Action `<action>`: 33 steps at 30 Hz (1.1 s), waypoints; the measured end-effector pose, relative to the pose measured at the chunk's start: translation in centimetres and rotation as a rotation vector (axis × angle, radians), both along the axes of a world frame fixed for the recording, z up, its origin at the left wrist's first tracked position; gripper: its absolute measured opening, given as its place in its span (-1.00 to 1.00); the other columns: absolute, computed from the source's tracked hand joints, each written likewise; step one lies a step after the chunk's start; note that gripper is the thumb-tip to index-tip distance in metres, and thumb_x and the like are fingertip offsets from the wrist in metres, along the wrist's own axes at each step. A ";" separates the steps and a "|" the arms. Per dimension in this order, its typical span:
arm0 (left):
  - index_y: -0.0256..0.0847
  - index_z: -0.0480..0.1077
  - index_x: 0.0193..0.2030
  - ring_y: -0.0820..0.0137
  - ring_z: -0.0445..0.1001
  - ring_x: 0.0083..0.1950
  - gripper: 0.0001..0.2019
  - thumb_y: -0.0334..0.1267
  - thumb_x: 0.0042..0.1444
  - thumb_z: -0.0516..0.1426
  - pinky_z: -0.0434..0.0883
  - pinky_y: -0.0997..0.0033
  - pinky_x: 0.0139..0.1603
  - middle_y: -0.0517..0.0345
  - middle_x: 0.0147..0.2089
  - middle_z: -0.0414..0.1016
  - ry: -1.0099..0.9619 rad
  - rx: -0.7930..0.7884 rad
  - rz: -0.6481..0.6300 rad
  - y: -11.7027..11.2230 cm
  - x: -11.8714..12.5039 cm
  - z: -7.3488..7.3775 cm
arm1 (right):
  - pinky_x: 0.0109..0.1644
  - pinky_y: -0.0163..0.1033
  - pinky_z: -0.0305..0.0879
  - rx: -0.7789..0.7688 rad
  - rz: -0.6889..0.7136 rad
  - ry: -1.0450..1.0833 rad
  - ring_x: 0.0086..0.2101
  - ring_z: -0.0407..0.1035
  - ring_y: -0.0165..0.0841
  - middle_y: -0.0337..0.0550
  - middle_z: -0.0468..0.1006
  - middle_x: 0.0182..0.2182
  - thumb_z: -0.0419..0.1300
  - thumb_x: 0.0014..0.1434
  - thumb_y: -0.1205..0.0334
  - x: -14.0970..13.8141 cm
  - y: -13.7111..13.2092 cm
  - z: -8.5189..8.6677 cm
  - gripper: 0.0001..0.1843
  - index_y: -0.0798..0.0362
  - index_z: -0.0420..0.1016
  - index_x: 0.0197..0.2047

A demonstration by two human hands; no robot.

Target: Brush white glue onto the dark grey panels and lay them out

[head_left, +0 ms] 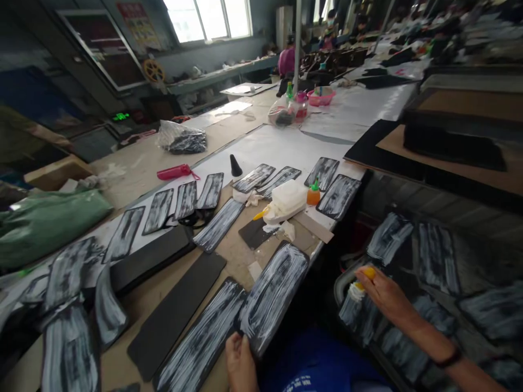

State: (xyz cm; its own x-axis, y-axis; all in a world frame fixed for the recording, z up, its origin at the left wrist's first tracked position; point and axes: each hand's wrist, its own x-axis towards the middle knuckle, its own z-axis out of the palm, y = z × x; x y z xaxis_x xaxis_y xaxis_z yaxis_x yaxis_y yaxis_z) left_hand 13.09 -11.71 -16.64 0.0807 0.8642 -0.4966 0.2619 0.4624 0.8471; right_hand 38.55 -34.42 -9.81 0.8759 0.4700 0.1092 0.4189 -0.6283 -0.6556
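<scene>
My left hand pinches the near corner of a dark rectangular panel streaked with white paste, at the table's edge. My right hand is closed around the yellow handle of a brush. White paste coats the brush head, which is low over a streaked dark piece on the right. Beside the left hand lies another coated panel, and left of that a plain black panel. Farther up the table, a white plastic container stands near a second yellow-handled brush.
Several coated panels spread over the left side. An orange bottle with green tip, a red pouch-like object and a black cone stand or lie farther back. A green bag sits far left. Black sheets are stacked at right.
</scene>
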 end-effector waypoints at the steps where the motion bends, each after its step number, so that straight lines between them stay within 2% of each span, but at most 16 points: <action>1: -0.14 0.24 -0.25 0.36 0.45 -0.44 -0.63 -0.01 -0.18 0.16 0.38 0.39 -0.45 0.23 -0.50 0.41 -0.007 -0.038 -0.002 -0.3 0.3 0.0 | -0.18 -0.14 0.34 0.023 -0.006 -0.012 -0.33 0.42 -0.21 -0.08 0.47 -0.38 -0.14 0.17 -0.31 0.5 0.3 0.7 -0.44 0.01 0.36 -0.33; 4: -0.17 0.24 -0.26 0.34 0.44 -0.40 -0.65 -0.05 -0.17 0.15 0.38 0.37 -0.42 0.18 -0.45 0.43 -0.001 -0.102 -0.019 -1.1 1.2 0.2 | -0.27 -0.14 0.36 0.080 -0.054 0.008 -0.41 0.42 -0.23 -0.09 0.47 -0.42 -0.07 0.15 -0.31 1.6 1.5 2.8 -0.45 0.03 0.37 -0.30; 6: -0.18 0.25 -0.27 0.32 0.45 -0.38 -0.67 -0.04 -0.15 0.13 0.38 0.36 -0.41 0.15 -0.46 0.43 0.012 -0.081 -0.033 -1.4 1.7 0.3 | -0.37 -0.16 0.38 0.157 -0.096 0.113 -0.49 0.41 -0.25 -0.11 0.47 -0.48 -0.03 0.14 -0.30 1.8 2.9 3.9 -0.45 0.05 0.37 -0.27; 8: -0.19 0.25 -0.27 0.31 0.44 -0.40 -0.66 -0.01 -0.13 0.11 0.36 0.35 -0.43 0.16 -0.47 0.42 0.021 -0.052 -0.051 -1.7 2.2 0.3 | -0.43 -0.18 0.39 0.281 -0.107 0.274 -0.53 0.41 -0.27 -0.13 0.46 -0.51 0.02 0.12 -0.28 1.3 4.9 4.2 -0.46 0.07 0.36 -0.23; 12: -0.21 0.29 -0.25 0.31 0.45 -0.38 -0.63 0.02 -0.11 0.12 0.37 0.33 -0.39 0.16 -0.44 0.44 0.026 -0.003 -0.087 -2.1 2.7 0.3 | -0.46 -0.23 0.43 0.498 -0.025 0.589 -0.49 0.42 -0.30 -0.11 0.48 -0.42 0.13 0.09 -0.24 -2.4 9.9 2.7 -0.49 0.08 0.32 -0.22; 15: -0.22 0.32 -0.27 0.31 0.45 -0.35 -0.64 0.02 -0.10 0.12 0.38 0.32 -0.34 0.15 -0.42 0.45 0.011 0.001 -0.095 -2.2 2.8 0.4 | -0.46 -0.23 0.43 0.517 0.101 0.761 -0.49 0.42 -0.31 -0.12 0.47 -0.43 0.10 0.11 -0.25 -5.8 13.1 0.8 -0.50 0.08 0.31 -0.25; 17: -0.22 0.34 -0.30 0.30 0.45 -0.35 -0.65 0.02 -0.10 0.13 0.38 0.33 -0.34 0.15 -0.43 0.45 -0.009 -0.003 -0.081 -2.3 3.0 0.5 | -0.45 -0.21 0.42 0.486 0.184 0.806 -0.48 0.42 -0.29 -0.12 0.47 -0.44 0.08 0.12 -0.25 -7.2 14.3 -0.1 -0.50 0.07 0.31 -0.26; 19: -0.22 0.35 -0.33 0.31 0.44 -0.36 -0.66 0.02 -0.11 0.14 0.37 0.35 -0.35 0.15 -0.45 0.44 -0.035 0.003 -0.062 -2.3 3.1 0.7 | -0.45 -0.21 0.41 0.468 0.208 0.798 -0.50 0.41 -0.29 -0.12 0.47 -0.45 0.07 0.13 -0.25 -7.5 14.7 -0.4 -0.50 0.07 0.32 -0.26; 22: -0.22 0.37 -0.32 0.35 0.42 -0.40 -0.67 0.02 -0.09 0.14 0.35 0.39 -0.40 0.16 -0.45 0.44 -0.067 0.021 -0.036 -2.4 3.2 0.8 | -0.48 -0.23 0.38 0.460 0.148 0.733 -0.57 0.37 -0.33 -0.18 0.44 -0.54 0.06 0.14 -0.25 -6.0 14.2 -0.2 -0.50 0.08 0.31 -0.28; 27: -0.23 0.34 -0.22 0.52 0.23 -0.60 -0.61 -0.01 -0.12 0.16 0.21 0.48 -0.59 0.25 -0.49 0.41 -0.098 -0.022 -0.033 -1.4 2.3 1.3 | -0.56 -0.29 0.28 0.415 0.082 0.649 -0.66 0.29 -0.39 -0.27 0.37 -0.66 0.05 0.10 -0.31 -3.2 11.5 1.8 -0.46 0.07 0.28 -0.36; 30: -0.26 0.33 -0.21 0.49 0.33 -0.52 -0.59 -0.05 -0.18 0.19 0.26 0.49 -0.55 0.19 -0.43 0.45 -0.152 -0.129 -0.064 -0.4 2.4 2.1 | -0.53 -0.30 0.29 0.438 0.058 0.616 -0.64 0.31 -0.40 -0.27 0.39 -0.64 0.05 0.12 -0.29 -3.4 10.6 3.0 -0.48 0.07 0.29 -0.34; 33: -0.27 0.33 -0.22 0.42 0.44 -0.40 -0.61 -0.07 -0.16 0.18 0.34 0.46 -0.44 0.12 -0.35 0.49 -0.206 -0.226 -0.087 0.0 2.6 2.9 | -0.48 -0.29 0.31 0.450 0.107 0.640 -0.60 0.34 -0.39 -0.25 0.41 -0.60 0.04 0.16 -0.23 -5.2 11.2 3.2 -0.52 0.07 0.30 -0.32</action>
